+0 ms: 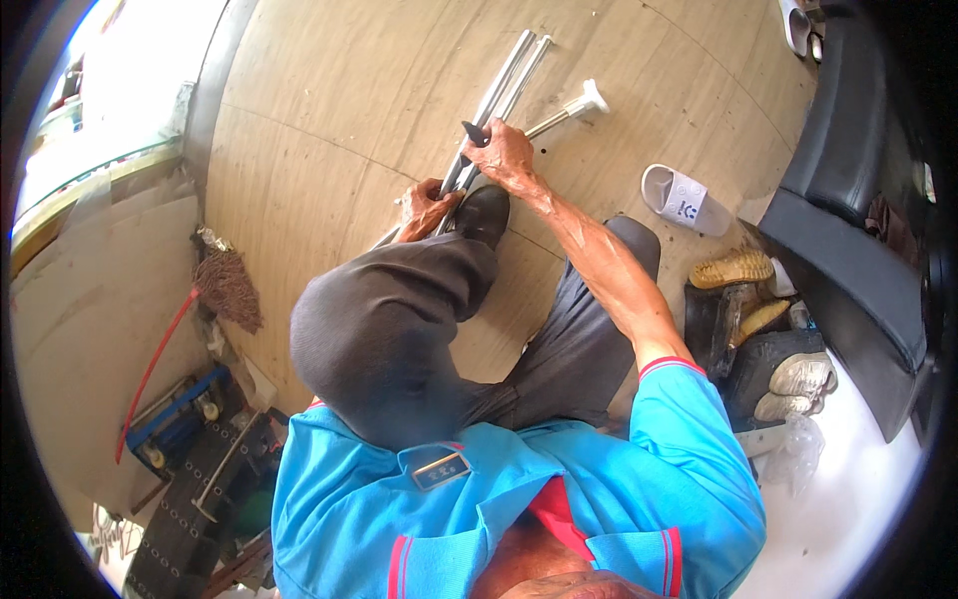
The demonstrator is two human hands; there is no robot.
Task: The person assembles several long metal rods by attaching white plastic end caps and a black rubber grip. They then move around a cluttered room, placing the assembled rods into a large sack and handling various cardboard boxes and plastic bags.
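Note:
Two long silvery metal rails (pixel 511 75) lie side by side on the floor, slanting toward my feet. My left hand (pixel 427 212) is closed around their near part, next to my dark shoe (pixel 486 214), which rests on or against them. Just beyond the shoe, my right hand (pixel 502 157) is closed over the rails. A black tool handle (pixel 473 132) sticks out from its fingers; the tool's working end is hidden. Right of that hand lies a hammer-like tool (pixel 589 98) with a pale head and a metal shaft.
A grey-white slipper (pixel 687 200) lies to the right, near worn shoes (pixel 796 387) and a black padded seat (pixel 838 270). On the left are a brush (pixel 228 290) with a red handle, a blue tool (pixel 180 409) and a pale panel (pixel 100 299). Wood-look flooring (pixel 329 110) spreads ahead.

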